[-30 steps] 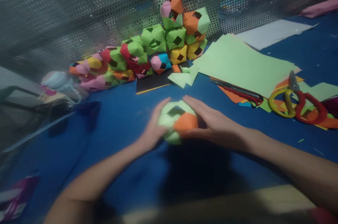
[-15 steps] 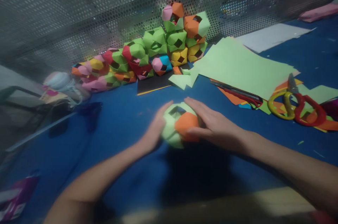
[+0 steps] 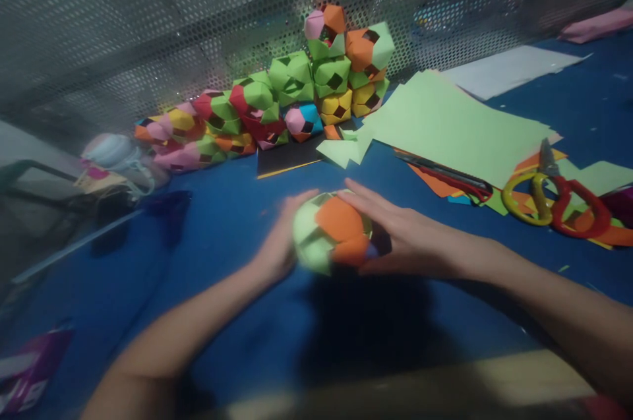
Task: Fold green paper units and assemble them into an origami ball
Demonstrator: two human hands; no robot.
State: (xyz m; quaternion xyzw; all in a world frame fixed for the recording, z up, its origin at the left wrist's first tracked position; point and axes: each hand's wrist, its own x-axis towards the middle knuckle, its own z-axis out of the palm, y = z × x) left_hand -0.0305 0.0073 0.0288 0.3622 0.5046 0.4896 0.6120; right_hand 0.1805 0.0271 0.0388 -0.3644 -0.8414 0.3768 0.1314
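Note:
A folded paper ball (image 3: pixel 330 231) of pale green and orange panels sits between both my hands over the blue table (image 3: pixel 232 222). My left hand (image 3: pixel 277 245) cups its left side with fingers curved along it. My right hand (image 3: pixel 403 235) presses against its right side, fingers stretched over the top. The ball looks slightly blurred.
A pile of similar paper balls (image 3: pixel 297 90) leans against a perforated metal wall (image 3: pixel 148 24) at the back. Green paper sheets (image 3: pixel 445 123) lie to the right, with a red and a yellow pair of scissors (image 3: pixel 558 199) on coloured scraps. Clutter stands at the left edge.
The ball has been turned between my hands: the orange panel now faces up and the dark opening on top has rolled out of sight. Both hands stay on it.

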